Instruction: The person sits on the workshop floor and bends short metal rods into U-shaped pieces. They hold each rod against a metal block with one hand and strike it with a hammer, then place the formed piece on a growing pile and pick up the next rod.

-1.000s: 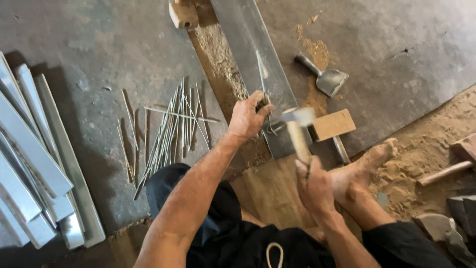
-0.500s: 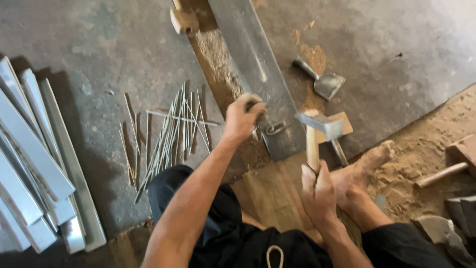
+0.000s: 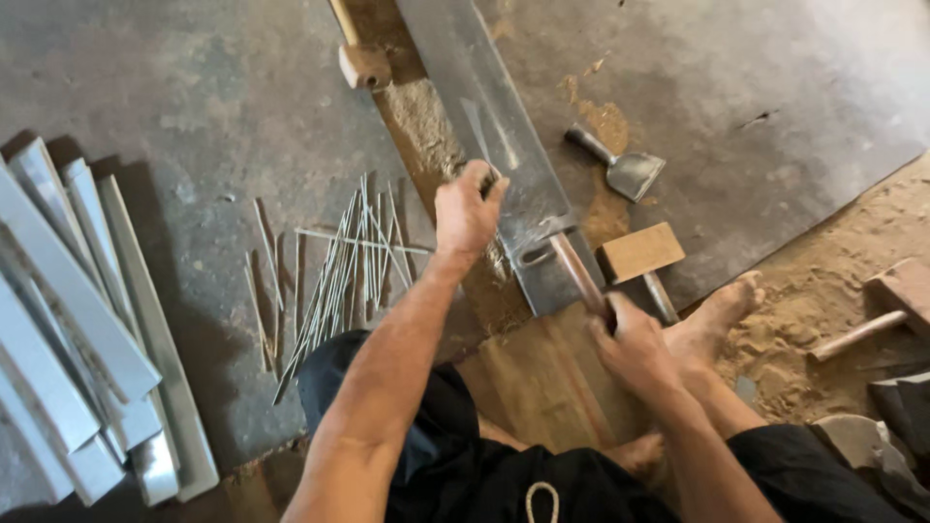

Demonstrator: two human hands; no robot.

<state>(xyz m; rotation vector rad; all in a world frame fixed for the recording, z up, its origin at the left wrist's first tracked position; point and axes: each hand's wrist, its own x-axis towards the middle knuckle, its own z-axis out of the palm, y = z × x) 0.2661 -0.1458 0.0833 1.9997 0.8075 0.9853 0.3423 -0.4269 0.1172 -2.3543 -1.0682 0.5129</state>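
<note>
A: Currently, where does each hand sit relative to the long steel plate?

B: The left hand rests on the plate's left edge, its fingers closed on a thin metal piece that lies up along the plate. The right hand is at the plate's near end, fingers clamped on the hammer handle. The hammer head sits down on the plate.

A: What lies beside the plate?

B: To its right, a wooden block on a shaft lies just beside the near end, and a wide chisel lies further up on the floor. To its left, a bundle of thin metal rods lies spread on the floor, and well beyond them a stack of flat metal strips. A bare foot rests right of the near end.
</note>
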